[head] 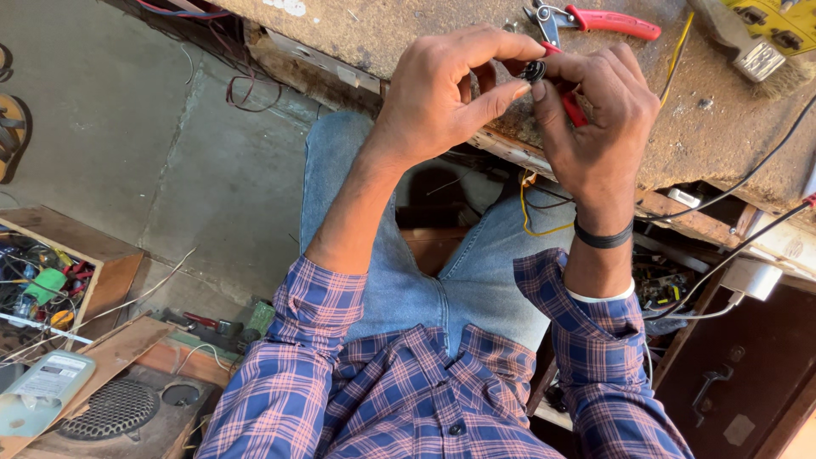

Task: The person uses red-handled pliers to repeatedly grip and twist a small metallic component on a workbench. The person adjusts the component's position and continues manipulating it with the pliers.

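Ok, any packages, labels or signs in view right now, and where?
Flat pale green pack with a white printed label, bottom left on the wooden box.
Yellow sheet with black shapes, top right on the workbench.
Small white sticker on the bench's front edge.

- red-handled pliers [595,19] on the dusty workbench [408,30]
- a brush [756,51] at the bench's far corner
- a wooden box [51,272] of tools on the floor
- a round speaker grille [110,410]

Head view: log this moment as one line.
left hand: pinches small black round part | right hand: on same part, holds red-handled tool | workbench: red-handled pliers, brush
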